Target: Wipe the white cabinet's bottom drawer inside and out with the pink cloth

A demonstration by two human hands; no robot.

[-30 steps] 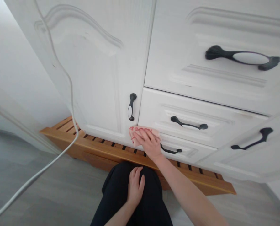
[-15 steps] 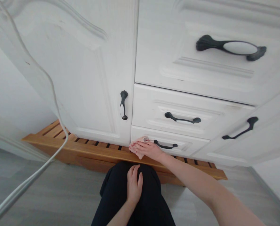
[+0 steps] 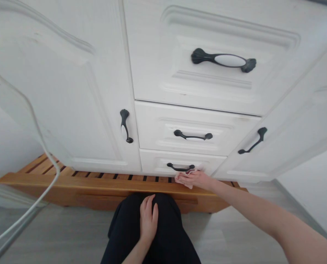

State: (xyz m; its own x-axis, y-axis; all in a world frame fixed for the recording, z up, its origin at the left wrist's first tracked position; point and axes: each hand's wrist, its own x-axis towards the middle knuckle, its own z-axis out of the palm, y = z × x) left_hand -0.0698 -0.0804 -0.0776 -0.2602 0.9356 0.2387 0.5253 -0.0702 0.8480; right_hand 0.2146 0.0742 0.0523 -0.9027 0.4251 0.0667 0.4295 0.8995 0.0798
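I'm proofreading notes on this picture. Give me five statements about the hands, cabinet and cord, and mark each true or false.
1. The right hand holds a pink cloth near the lowest drawer handle. True.
2. The left hand grips a door handle. False: it rests on the dark trousers.
3. A slatted wooden rack runs along the foot of the white cabinet. True.
4. The middle drawer is pulled wide open. False: it is shut.
5. A pale cord hangs at the picture's left side. True.
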